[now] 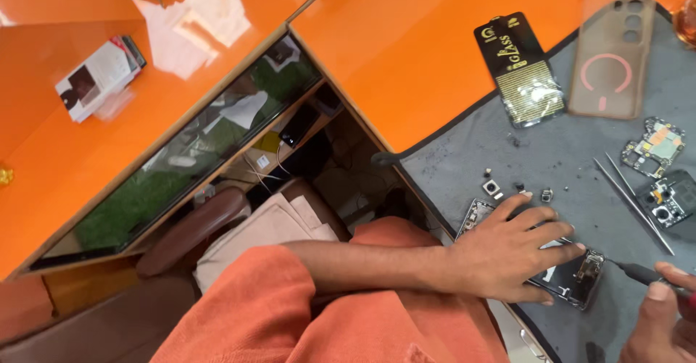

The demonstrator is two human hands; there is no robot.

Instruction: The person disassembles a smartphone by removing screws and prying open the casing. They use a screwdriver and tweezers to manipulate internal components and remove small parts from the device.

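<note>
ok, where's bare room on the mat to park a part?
Bare grey mat between its left edge and the black packet. Crowded: left hand on the opened phone, loose screws, tweezers, circuit boards.

The left arm reaches across the body from the lower left, its forearm bare below an orange sleeve pushed up near the elbow. The wrist is straight and the left hand [511, 251] lies palm down, fingers [558, 229] spread and pointing to the right, fingertips pressed flat — the thumb tucked low on the near side. The right hand [663, 319] enters from the lower right corner, only partly in view, so its wrist and arm cannot be seen. Its thumb and forefinger are pinched together in a fine grip, the nails turned upward, knuckles curled toward the left hand. The two hands sit near each other without touching — fingertips of the left just ahead of the right's pinch.
</note>
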